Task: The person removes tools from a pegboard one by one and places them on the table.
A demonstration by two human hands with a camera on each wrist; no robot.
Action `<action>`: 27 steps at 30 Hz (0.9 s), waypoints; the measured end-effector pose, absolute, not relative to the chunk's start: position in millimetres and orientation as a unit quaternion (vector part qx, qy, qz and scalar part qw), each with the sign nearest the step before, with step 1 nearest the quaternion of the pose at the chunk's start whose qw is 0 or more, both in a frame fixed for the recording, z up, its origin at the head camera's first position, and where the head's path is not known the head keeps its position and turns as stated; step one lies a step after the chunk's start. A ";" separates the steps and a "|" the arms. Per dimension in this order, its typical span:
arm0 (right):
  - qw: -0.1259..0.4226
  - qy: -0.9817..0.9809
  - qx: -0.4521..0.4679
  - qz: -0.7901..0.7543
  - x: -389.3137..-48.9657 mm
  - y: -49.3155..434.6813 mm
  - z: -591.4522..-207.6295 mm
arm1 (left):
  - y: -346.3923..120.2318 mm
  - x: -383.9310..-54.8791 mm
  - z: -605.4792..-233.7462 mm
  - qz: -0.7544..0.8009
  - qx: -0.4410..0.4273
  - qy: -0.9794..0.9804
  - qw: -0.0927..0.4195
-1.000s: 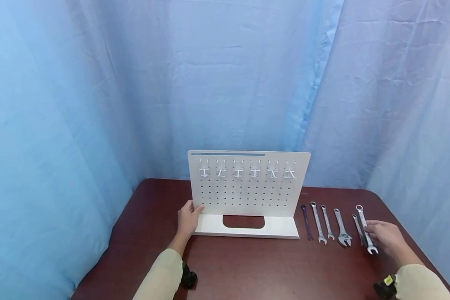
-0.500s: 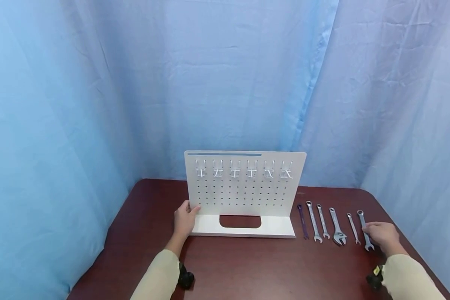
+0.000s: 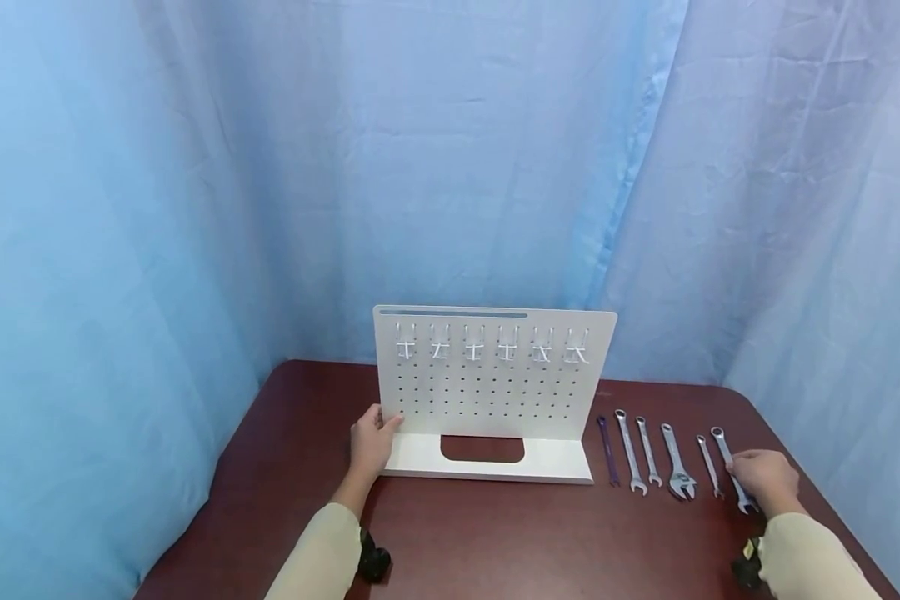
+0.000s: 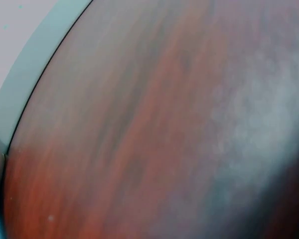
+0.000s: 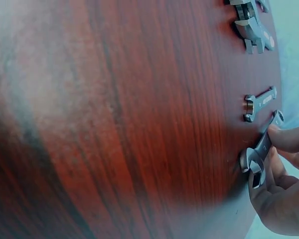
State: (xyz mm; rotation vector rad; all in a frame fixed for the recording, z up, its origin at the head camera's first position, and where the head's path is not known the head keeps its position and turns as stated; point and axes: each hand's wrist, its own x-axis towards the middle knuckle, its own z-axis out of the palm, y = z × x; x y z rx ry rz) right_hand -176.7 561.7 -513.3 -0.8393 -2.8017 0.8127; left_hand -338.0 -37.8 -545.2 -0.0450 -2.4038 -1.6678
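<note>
My right hand (image 3: 767, 479) pinches the rightmost combination wrench (image 3: 733, 472) between thumb and fingers; in the right wrist view this wrench (image 5: 261, 149) lies tilted at the table with its open end toward the camera. My left hand (image 3: 372, 442) grips the lower left edge of a white pegboard stand (image 3: 487, 392), thumb on its front face. Left of the held wrench lie a small combination wrench (image 3: 709, 467), an adjustable wrench (image 3: 677, 463), two more combination wrenches (image 3: 648, 452) and a purple wrench (image 3: 608, 452).
A row of several clear-and-white hooks (image 3: 473, 343) runs along the pegboard's upper part. The dark red wooden table (image 3: 525, 533) has curtains (image 3: 450, 167) behind it and at both sides. The stand's base (image 3: 412, 457) has a cut-out in its middle.
The right hand has brought the rightmost wrench down and slightly apart from the small wrench it overlapped before. The left hand stays on the pegboard. The head view has shifted a little.
</note>
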 end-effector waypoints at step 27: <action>0.091 -0.917 -0.281 0.268 -173.0 561.6 -516.0 | -26.3 -341.9 -547.5 -0.576 -0.025 -0.809 0.114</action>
